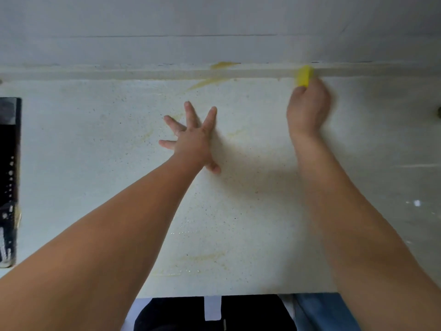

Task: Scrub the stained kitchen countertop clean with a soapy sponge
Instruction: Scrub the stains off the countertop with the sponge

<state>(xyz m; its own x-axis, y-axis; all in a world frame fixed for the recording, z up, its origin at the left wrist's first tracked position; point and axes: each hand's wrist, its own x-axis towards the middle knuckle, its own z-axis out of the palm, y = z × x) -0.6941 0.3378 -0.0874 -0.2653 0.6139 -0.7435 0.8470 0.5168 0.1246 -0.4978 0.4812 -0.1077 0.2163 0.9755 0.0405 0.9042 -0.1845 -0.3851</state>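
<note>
A pale speckled countertop point(250, 211) fills the view. A yellow sponge point(304, 75) is pressed against the low ledge where the counter meets the wall, and my right hand point(307, 108) grips it from below; most of the sponge is hidden in my fist. My left hand point(191, 137) lies flat on the counter to the left, fingers spread wide. A yellowish stain point(222, 65) marks the ledge left of the sponge, with a second streak point(205, 83) on the counter just under it. Fainter yellow smears point(202, 259) show near the front edge.
A dark stove or appliance edge point(9, 177) cuts into the counter at the far left. The wall point(214, 25) rises behind the ledge. Below the counter's front edge I see dark and blue clothing point(238, 314).
</note>
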